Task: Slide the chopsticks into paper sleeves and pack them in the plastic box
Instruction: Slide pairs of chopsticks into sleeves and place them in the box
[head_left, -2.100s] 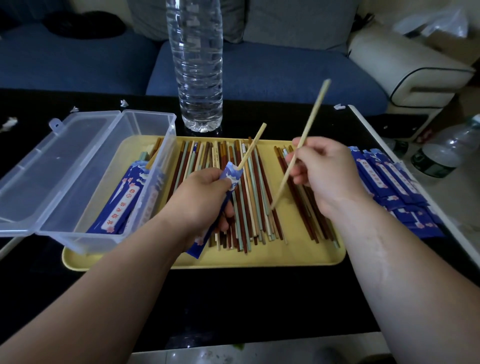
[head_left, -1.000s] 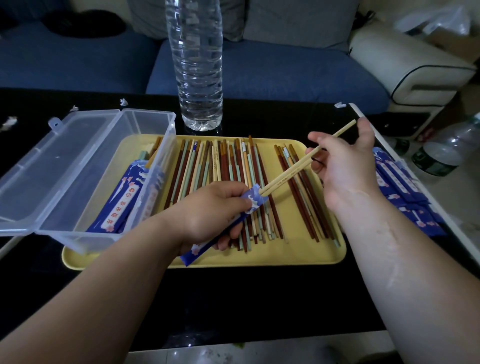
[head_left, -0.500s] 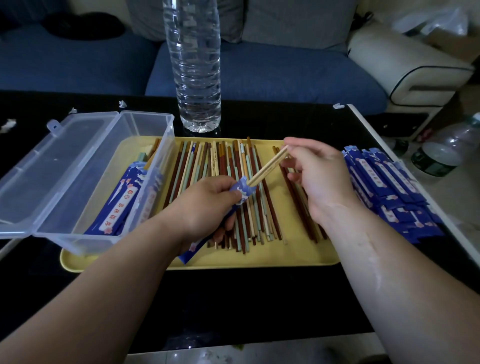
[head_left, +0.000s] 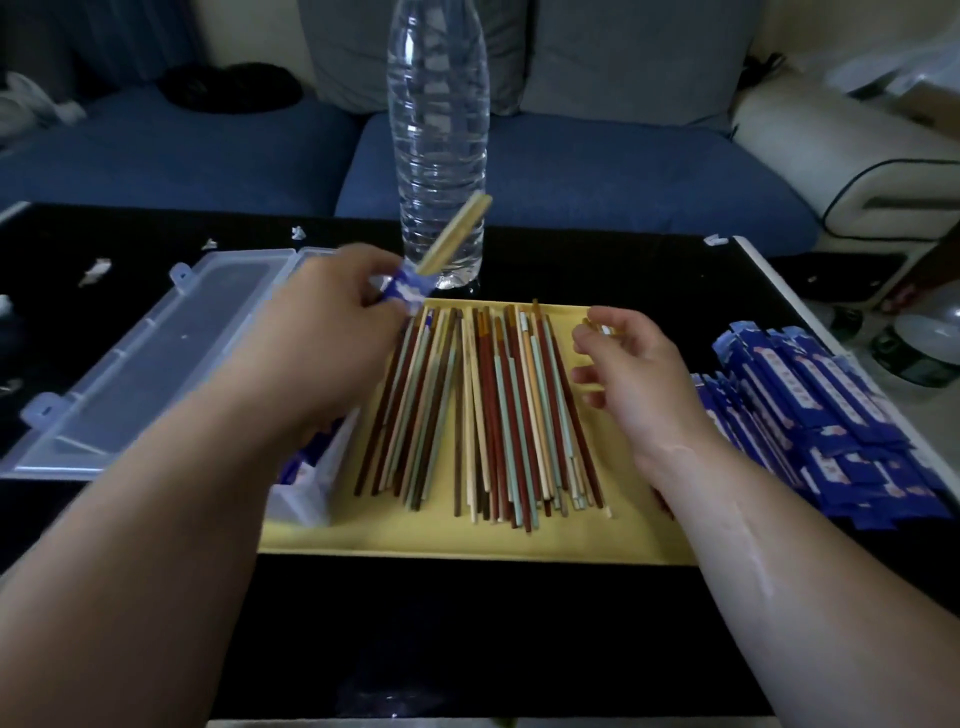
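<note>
- Plastic box (head_left: 130, 395): open, under and left of the left hand (head_left: 332, 332).
- Yellow tray (head_left: 467, 540): beneath the right hand (head_left: 639, 374); loose chopsticks (head_left: 488, 410) lie between the hands.
- Sleeve stack (head_left: 810, 415): just right of the right hand.
- Left hand: grasps a blue sleeve (head_left: 408, 286), tan pair (head_left: 454, 234) protruding beyond the fingers.
- Right hand: released, holding nothing.

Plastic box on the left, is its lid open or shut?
Open: the clear lid lies swung back to the left of the plastic box, its latch tabs facing outward.
</note>
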